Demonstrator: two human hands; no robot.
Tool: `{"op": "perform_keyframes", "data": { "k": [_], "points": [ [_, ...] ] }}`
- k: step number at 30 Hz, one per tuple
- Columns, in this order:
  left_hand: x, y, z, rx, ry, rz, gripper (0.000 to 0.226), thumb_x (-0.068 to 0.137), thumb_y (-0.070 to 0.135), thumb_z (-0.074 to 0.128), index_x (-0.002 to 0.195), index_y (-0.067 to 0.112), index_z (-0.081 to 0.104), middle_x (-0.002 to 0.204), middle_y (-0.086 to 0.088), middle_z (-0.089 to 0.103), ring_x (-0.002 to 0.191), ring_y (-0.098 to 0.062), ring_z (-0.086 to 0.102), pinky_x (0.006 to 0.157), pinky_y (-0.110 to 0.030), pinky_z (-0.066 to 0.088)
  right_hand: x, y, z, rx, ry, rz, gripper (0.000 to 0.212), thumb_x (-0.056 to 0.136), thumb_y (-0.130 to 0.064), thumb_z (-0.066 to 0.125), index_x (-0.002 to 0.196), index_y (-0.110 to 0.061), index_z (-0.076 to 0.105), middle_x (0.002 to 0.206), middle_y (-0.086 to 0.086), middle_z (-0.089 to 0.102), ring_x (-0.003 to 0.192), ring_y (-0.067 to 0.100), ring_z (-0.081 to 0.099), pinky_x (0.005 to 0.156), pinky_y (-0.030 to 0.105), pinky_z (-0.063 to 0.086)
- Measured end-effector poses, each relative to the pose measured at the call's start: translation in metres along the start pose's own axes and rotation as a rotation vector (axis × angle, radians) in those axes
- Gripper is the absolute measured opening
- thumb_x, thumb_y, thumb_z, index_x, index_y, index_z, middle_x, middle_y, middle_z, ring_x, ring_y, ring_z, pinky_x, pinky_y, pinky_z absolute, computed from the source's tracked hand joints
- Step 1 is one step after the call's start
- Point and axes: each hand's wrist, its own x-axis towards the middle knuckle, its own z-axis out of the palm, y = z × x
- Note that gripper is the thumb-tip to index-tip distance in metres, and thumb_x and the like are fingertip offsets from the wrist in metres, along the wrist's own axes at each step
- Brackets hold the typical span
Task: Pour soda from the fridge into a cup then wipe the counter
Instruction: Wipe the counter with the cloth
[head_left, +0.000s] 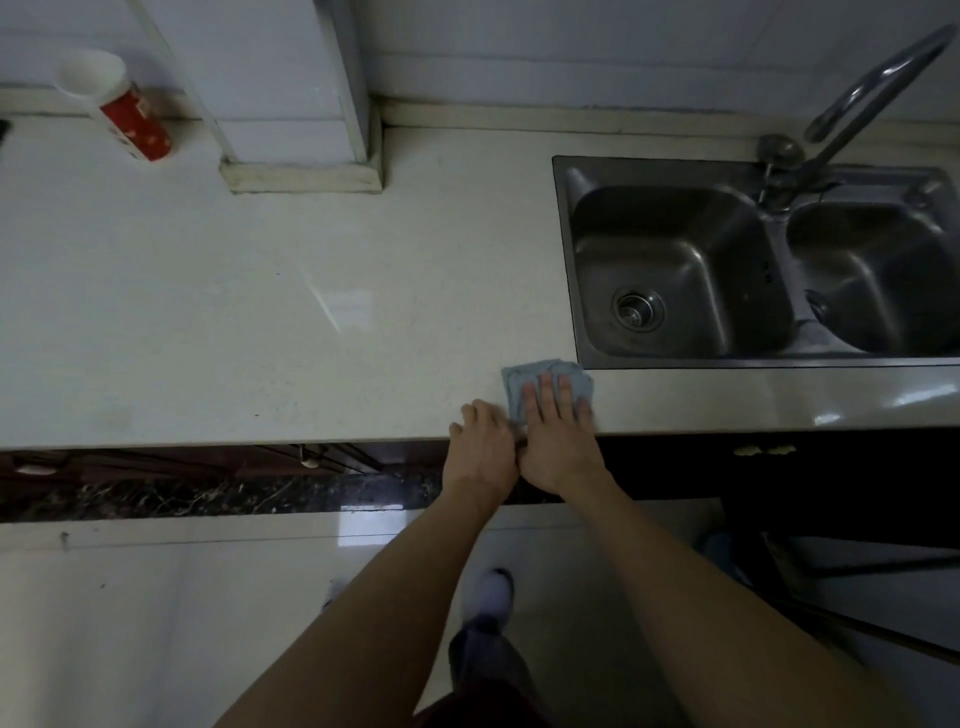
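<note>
My right hand (558, 441) lies flat on the blue cloth (545, 382), fingers spread and straight, pressing it onto the counter (260, 312) near the front edge, just left of the sink's (675, 270) near-left corner. Cloth is folded or bunched into a small square; its far part sticks out past my fingertips. My left hand (483, 447) sits just beside the right, touching it at the thumb side, fingers loosely curled over the counter edge; looks like it pinches the cloth's near-left corner, but it's blurred, can't tell for sure. The cup (117, 101), white with a red band at the bottom, stands far back left on the counter by the wall, well apart from my hands. Steel double sink with faucet (857, 104) at right, both basins bare. A white-shoed foot (493, 592) shows below on the tiled floor.
</note>
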Motion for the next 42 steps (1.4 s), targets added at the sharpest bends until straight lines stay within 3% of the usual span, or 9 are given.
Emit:
{"op": "perform_keyframes", "data": {
  "k": [4, 12, 18, 25, 29, 34, 42],
  "points": [
    [0.005, 0.000, -0.010, -0.059, 0.002, 0.003, 0.035, 0.095, 0.015, 0.046, 0.128, 0.001, 0.049, 0.126, -0.019, 0.047, 0.116, -0.031, 0.043, 0.092, -0.042, 0.049, 0.011, 0.005, -0.001, -0.003, -0.009, 0.001, 0.091, 0.092, -0.049, 0.043, 0.154, -0.009, -0.011, 0.159, 0.017, -0.020, 0.147, 0.033, -0.020, 0.119, 0.053, -0.006],
    [0.021, -0.019, -0.015, 0.003, 0.119, 0.106, 0.054, 0.087, 0.023, 0.063, 0.132, -0.001, 0.045, 0.130, -0.017, 0.042, 0.115, -0.032, 0.042, 0.098, -0.045, 0.041, 0.058, 0.003, -0.023, -0.005, -0.047, 0.013, 0.087, 0.095, -0.056, 0.034, 0.153, -0.011, -0.012, 0.160, 0.014, -0.021, 0.147, 0.032, -0.019, 0.119, 0.052, -0.006],
    [0.041, -0.030, -0.032, -0.037, 0.149, 0.189, 0.049, 0.086, 0.007, 0.046, 0.134, -0.003, 0.045, 0.138, -0.020, 0.040, 0.123, -0.034, 0.040, 0.105, -0.044, 0.036, 0.093, 0.002, -0.049, 0.015, -0.067, 0.056, 0.081, 0.097, -0.049, 0.032, 0.154, -0.010, -0.012, 0.160, 0.014, -0.020, 0.147, 0.033, -0.019, 0.120, 0.052, -0.005],
    [0.084, -0.033, -0.056, 0.002, 0.120, 0.171, 0.050, 0.092, 0.010, 0.043, 0.141, -0.003, 0.040, 0.146, -0.021, 0.035, 0.133, -0.035, 0.033, 0.112, -0.047, 0.030, 0.139, 0.009, -0.075, 0.015, -0.079, 0.065, 0.082, 0.098, -0.051, 0.032, 0.153, -0.010, -0.013, 0.159, 0.015, -0.022, 0.147, 0.033, -0.020, 0.120, 0.051, -0.007],
    [0.112, -0.033, -0.065, 0.040, 0.098, 0.165, 0.053, 0.097, 0.014, 0.040, 0.145, -0.006, 0.033, 0.151, -0.023, 0.030, 0.138, -0.037, 0.029, 0.116, -0.049, 0.025, 0.177, 0.023, -0.090, -0.002, -0.037, 0.055, 0.078, 0.098, -0.040, 0.035, 0.154, -0.010, -0.010, 0.161, 0.015, -0.018, 0.148, 0.033, -0.016, 0.120, 0.052, -0.002],
    [0.139, -0.028, -0.078, 0.055, 0.108, 0.126, 0.048, 0.101, 0.016, 0.028, 0.143, -0.006, 0.036, 0.150, -0.023, 0.032, 0.136, -0.036, 0.032, 0.116, -0.049, 0.027, 0.236, 0.042, -0.125, -0.003, -0.038, 0.027, 0.077, 0.097, -0.035, 0.036, 0.154, -0.011, -0.010, 0.160, 0.014, -0.019, 0.148, 0.033, -0.017, 0.120, 0.050, -0.004],
    [0.162, -0.020, -0.092, 0.036, -0.027, 0.033, 0.047, 0.098, 0.014, 0.034, 0.140, -0.006, 0.040, 0.149, -0.023, 0.031, 0.136, -0.038, 0.031, 0.116, -0.054, 0.027, 0.325, 0.064, -0.179, -0.016, -0.025, 0.001, 0.077, 0.099, -0.036, 0.038, 0.155, -0.014, -0.010, 0.160, 0.013, -0.020, 0.148, 0.033, -0.017, 0.120, 0.051, -0.006]
  ]
}}
